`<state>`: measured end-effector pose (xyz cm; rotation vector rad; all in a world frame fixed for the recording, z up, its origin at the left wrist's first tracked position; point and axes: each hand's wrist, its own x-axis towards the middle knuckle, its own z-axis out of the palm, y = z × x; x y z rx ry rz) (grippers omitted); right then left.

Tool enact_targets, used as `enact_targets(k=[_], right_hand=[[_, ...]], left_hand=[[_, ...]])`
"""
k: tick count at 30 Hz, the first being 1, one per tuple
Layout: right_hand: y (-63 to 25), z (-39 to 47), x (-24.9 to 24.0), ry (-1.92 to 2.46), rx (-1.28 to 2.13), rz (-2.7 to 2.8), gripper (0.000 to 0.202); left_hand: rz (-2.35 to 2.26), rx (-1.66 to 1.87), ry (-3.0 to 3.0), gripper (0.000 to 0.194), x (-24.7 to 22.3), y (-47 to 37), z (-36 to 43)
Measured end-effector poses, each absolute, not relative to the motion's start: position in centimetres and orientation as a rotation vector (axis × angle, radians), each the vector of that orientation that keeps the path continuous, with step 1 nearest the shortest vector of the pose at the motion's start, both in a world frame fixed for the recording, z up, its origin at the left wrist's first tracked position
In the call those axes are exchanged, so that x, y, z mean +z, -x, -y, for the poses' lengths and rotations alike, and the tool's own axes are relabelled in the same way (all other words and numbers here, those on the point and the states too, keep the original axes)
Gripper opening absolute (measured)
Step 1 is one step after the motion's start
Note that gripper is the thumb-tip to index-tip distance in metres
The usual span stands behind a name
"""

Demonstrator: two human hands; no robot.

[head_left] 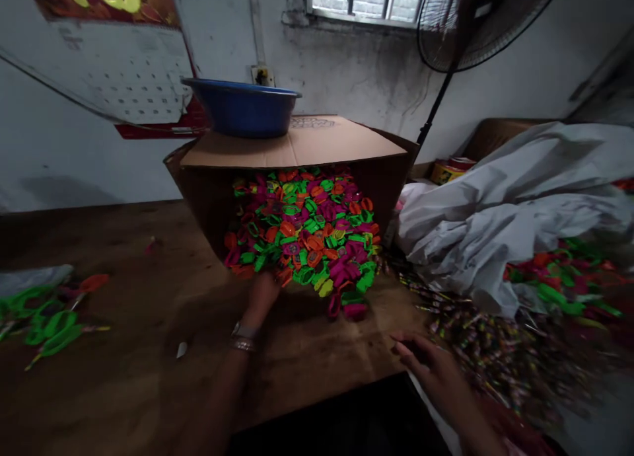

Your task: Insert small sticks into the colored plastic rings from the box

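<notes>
My left hand, with a watch and bracelet at the wrist, reaches to the lower left of a heap of small bright plastic pieces, which look like toy watches in green, orange, magenta and yellow. Its fingers are dark and hidden among the pieces, so their grip does not show. The heap spills from the mouth of a cardboard box lying on its side. Over the table's right part hovers my right hand, fingers loosely apart, nothing seen in it. Beneath it is the edge of a dark open container.
A blue basin sits on the box. To the right, many thin patterned sticks lie beside a white plastic sheet and more coloured pieces. Green looped items rest at left. A fan stands behind.
</notes>
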<state>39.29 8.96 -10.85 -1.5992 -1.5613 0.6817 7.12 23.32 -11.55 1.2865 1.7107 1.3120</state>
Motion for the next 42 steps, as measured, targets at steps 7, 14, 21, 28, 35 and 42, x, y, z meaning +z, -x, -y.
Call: enact_targets(k=[7, 14, 21, 28, 35, 42], right_hand=[[-44.6, -20.6, -10.6, 2.003, 0.338, 1.843, 0.017], [-40.5, -29.2, -12.8, 1.981, 0.235, 2.045, 0.015], [-40.7, -28.9, -12.3, 1.909, 0.207, 2.084, 0.017], [-39.6, -24.8, -10.5, 1.967, 0.221, 1.744, 0.009], [-26.4, -13.2, -9.3, 1.083, 1.169, 1.503, 0.032], [-23.0, -9.8, -8.8, 0.825, 1.710, 0.954, 0.026]], left_hand=[[-1.549, 1.141, -1.320, 0.025, -12.1, -7.0, -15.1], [-1.284, 1.100, -0.520, 0.064, -17.5, -7.9, -3.9], [-1.308, 1.966, -0.034, 0.010, -7.0, 3.8, -2.3], [-1.327, 2.028, -0.329, 0.027, -1.4, 5.7, -5.0], [-1.165, 1.421, -0.421, 0.043, -10.5, -7.6, -7.8], [-1.138, 1.529, -0.511, 0.037, -9.4, -10.6, -9.1]])
